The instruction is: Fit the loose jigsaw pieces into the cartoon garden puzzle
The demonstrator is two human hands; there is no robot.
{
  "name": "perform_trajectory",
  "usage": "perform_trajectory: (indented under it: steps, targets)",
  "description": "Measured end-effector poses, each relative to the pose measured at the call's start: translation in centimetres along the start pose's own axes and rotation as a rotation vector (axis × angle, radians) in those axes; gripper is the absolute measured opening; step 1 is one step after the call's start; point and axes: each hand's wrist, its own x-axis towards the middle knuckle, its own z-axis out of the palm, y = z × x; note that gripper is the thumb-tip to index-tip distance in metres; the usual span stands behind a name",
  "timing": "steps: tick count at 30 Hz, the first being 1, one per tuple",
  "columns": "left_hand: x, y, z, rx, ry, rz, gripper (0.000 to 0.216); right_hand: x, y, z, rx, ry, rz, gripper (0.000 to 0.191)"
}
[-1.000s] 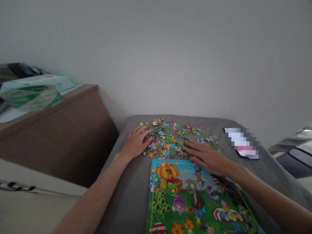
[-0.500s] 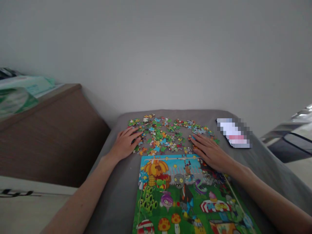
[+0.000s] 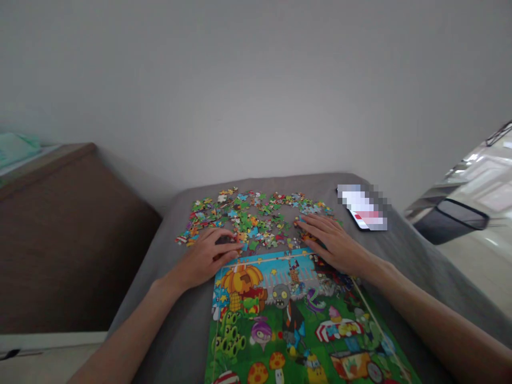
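A heap of small, many-coloured puzzle pieces [image 3: 256,216] lies spread on a grey fabric surface [image 3: 176,325]. In front of it rests a bright cartoon puzzle picture sheet [image 3: 296,325] with plants, mushrooms and a zombie. My left hand [image 3: 206,256] lies on the near left edge of the pieces, fingers curled loosely over some of them. My right hand [image 3: 334,242] is stretched flat, palm down, on the right side of the heap at the sheet's top right corner.
A phone [image 3: 362,208] with a lit, blurred screen lies on the grey surface right of the pieces. A brown wooden headboard or cabinet [image 3: 60,234] stands to the left, with a green bag [image 3: 16,149] on top. A plain wall is behind. Dark shiny furniture [image 3: 452,218] sits far right.
My left hand has drawn back toward the sheet's top left corner, dragging over the pieces. My right hand has slid a little right and forward. The view has turned to the left side.
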Motion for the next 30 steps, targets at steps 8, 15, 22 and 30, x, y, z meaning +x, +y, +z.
perform_trajectory:
  steps: [8, 15, 22, 30]
  targets:
    - [0.1, -0.5, 0.1, 0.036, -0.006, 0.018, 0.035, -0.2, 1.7, -0.6, 0.061, 0.026, -0.022, 0.036]
    - [0.1, -1.0, 0.4, 0.079, 0.077, -0.029, 0.033, -0.3, 2.3, -0.3, 0.071, 0.003, -0.056, 0.035]
    - [0.1, -1.1, 0.5, 0.086, 0.086, -0.027, 0.031, -0.6, 4.2, -1.2, 0.12, 0.091, 0.021, 0.038]
    - [0.1, -1.5, 0.9, 0.108, 0.084, -0.072, 0.033, -0.7, 4.4, -1.9, 0.167, 0.119, 0.002, 0.037]
